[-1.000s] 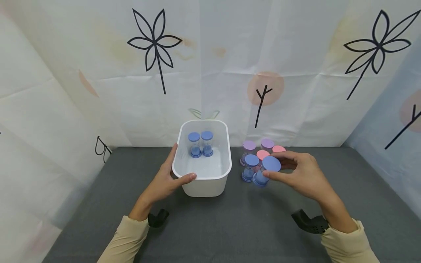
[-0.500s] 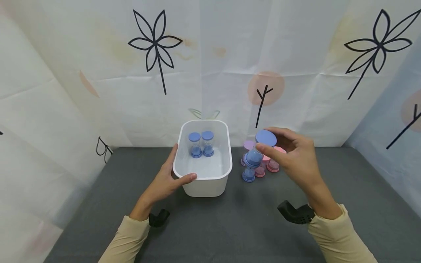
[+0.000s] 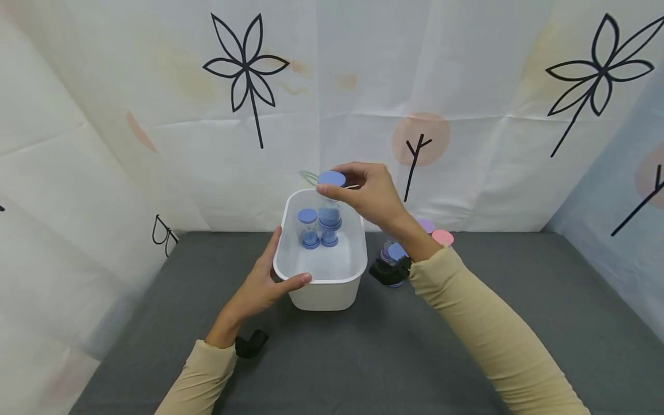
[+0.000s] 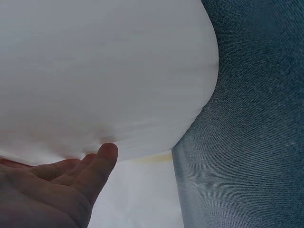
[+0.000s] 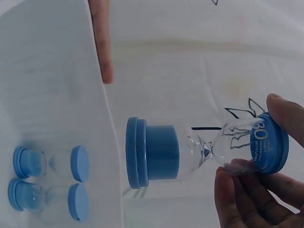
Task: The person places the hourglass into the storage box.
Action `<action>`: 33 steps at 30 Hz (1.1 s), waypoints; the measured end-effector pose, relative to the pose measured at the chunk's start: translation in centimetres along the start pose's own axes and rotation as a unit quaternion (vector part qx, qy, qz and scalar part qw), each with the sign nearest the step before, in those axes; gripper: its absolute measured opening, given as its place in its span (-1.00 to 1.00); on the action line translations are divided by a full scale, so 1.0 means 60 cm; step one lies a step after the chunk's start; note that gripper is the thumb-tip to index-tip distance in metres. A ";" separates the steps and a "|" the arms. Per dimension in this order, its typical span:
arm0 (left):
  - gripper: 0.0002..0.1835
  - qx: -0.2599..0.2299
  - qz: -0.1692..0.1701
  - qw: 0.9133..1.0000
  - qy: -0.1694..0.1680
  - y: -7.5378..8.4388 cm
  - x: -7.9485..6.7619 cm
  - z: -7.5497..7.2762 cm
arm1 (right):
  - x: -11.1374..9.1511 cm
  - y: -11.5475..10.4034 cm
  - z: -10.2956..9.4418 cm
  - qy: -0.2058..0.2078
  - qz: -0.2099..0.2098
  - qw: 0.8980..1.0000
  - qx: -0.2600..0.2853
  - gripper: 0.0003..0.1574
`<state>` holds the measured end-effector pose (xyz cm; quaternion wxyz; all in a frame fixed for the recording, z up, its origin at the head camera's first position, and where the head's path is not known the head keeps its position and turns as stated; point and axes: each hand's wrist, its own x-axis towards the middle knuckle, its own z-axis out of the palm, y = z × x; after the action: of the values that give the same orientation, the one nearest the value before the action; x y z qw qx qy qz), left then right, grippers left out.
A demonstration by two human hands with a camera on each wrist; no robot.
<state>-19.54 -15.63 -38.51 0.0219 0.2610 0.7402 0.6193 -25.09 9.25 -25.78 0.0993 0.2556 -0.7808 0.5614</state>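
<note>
My right hand (image 3: 374,193) pinches a blue-capped sand timer (image 5: 161,154) by its top cap, thumb on one side and fingers on the other. "30 minutes" is printed on it, and its blue sand sits at the lower end. It hangs upright above the white plastic bin (image 3: 321,297). Inside the bin stand two more blue sand timers (image 3: 309,229), side by side toward the back; the held one overlaps the right one in the head view. My left hand (image 3: 261,285) rests against the bin's near left corner, thumb over the front rim and straight fingers (image 4: 99,171) along the left wall.
Right of the bin, partly hidden by my right forearm, several other sand timers stand grouped: a blue one (image 3: 396,251), a pink one (image 3: 442,237) and a purple one (image 3: 426,225) show. A dark grey cloth (image 3: 321,363) covers the table. A printed white curtain (image 3: 353,86) hangs behind.
My right hand has lifted the blue sand timer from the group on the right and carried it left, over the bin. My left hand has stayed at the bin.
</note>
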 end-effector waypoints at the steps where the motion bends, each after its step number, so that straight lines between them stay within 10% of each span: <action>1: 0.18 -0.002 0.000 1.000 -0.001 0.001 0.000 0.000 | 0.010 0.004 0.009 -0.006 0.005 1.000 -0.007 -0.50; 16: 0.20 -0.003 -0.011 1.000 -0.003 -0.001 0.001 0.003 | 0.070 0.065 0.102 -0.059 0.116 0.989 -0.074 -0.42; 33: 0.21 -0.019 -0.003 1.000 -0.008 -0.005 -0.002 -0.002 | 0.067 0.108 0.137 -0.155 0.097 0.963 -0.199 -0.59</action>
<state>-19.58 -15.84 -38.79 0.0345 0.2632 0.7288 0.6311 -30.74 2.04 -32.24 -0.0294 0.2375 -0.9036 0.3552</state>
